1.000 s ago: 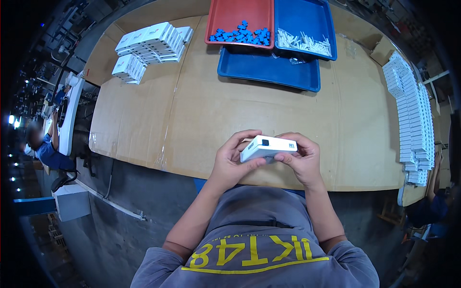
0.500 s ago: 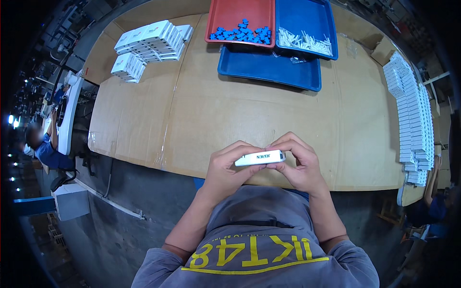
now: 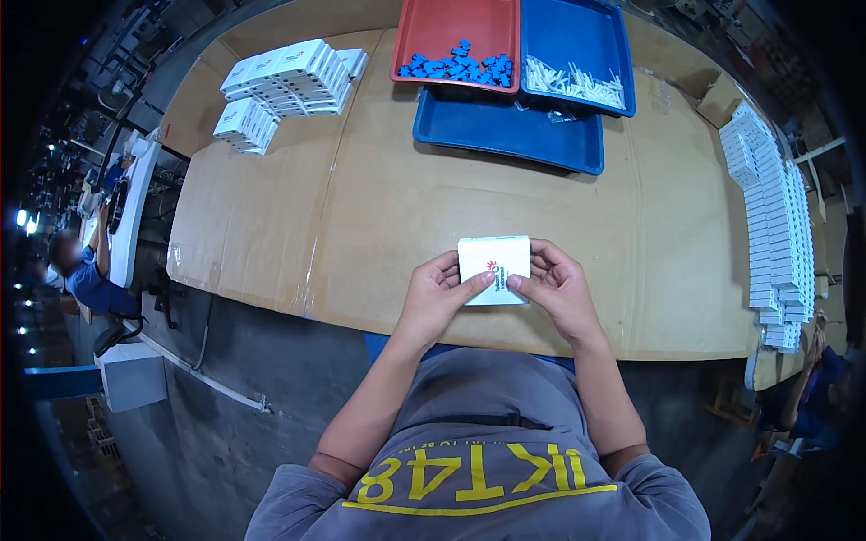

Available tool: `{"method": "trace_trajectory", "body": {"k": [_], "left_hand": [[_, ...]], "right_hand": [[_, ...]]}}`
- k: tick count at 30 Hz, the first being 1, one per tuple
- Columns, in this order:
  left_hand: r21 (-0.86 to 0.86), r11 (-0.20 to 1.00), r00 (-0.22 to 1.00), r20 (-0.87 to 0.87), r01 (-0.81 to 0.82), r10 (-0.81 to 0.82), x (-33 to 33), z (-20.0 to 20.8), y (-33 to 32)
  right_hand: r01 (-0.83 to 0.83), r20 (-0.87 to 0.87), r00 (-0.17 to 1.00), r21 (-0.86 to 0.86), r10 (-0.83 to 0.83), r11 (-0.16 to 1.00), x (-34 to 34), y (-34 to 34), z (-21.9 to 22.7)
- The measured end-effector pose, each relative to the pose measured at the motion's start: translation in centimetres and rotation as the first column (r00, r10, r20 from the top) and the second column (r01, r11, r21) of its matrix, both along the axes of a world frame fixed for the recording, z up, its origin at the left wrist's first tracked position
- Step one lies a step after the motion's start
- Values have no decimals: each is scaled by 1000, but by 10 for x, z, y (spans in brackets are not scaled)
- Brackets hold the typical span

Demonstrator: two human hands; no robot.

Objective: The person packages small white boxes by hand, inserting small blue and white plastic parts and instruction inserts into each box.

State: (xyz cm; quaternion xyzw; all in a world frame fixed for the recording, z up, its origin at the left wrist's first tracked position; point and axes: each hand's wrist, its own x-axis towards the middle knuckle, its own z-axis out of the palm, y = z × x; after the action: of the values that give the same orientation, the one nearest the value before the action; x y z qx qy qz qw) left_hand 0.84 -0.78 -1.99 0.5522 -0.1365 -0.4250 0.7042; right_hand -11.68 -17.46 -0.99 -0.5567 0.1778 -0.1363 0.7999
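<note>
In the head view, a white box (image 3: 496, 258) is held in front of the person's torso, over the near edge of the table (image 3: 451, 207). Its broad printed face is now turned up to the camera; half a second ago a narrow lettered side showed, and a second ago a tilted narrow side with a dark square opening.

The left hand (image 3: 437, 294) grips the box's left side, thumb laid on the face and the other fingers curled around the edge. The right hand (image 3: 561, 290) mirrors it on the right, its fingers likewise closed on the box. The two thumbs lie apart on the face, near each other; in the previous frame the fingertips of both hands met around the box.

At the far side of the table, the red tray (image 3: 458, 25) with blue pieces (image 3: 458, 67), the blue tray (image 3: 577, 34) with white sticks (image 3: 575, 86) and the lower blue tray (image 3: 505, 132) in front keep their arrangement. So do the stacked white boxes at left (image 3: 289, 77) and the long stack at right (image 3: 778, 225). At the right rim, a co-worker's arm (image 3: 801, 389) has shifted slightly.
</note>
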Motion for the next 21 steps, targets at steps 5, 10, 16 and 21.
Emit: {"method": "trace_trajectory", "body": {"k": [5,10,16,21], "left_hand": [[34,999,998,-66,-1,3,4,-7,2],[-44,999,979,-200,-33,23,0,-6,-1],[-285,916,745,-537,282,-396,10,-36,13],[-161,986,916,-401,-50,-19,-3,-12,-5]], "right_hand": [[-25,-120,992,99,36,995,0,-1,0],[7,-102,995,88,2,996,0,-3,1],[-47,91,995,-30,49,998,-4,-6,-8],[162,49,986,-48,-160,986,4,-7,-14]]}}
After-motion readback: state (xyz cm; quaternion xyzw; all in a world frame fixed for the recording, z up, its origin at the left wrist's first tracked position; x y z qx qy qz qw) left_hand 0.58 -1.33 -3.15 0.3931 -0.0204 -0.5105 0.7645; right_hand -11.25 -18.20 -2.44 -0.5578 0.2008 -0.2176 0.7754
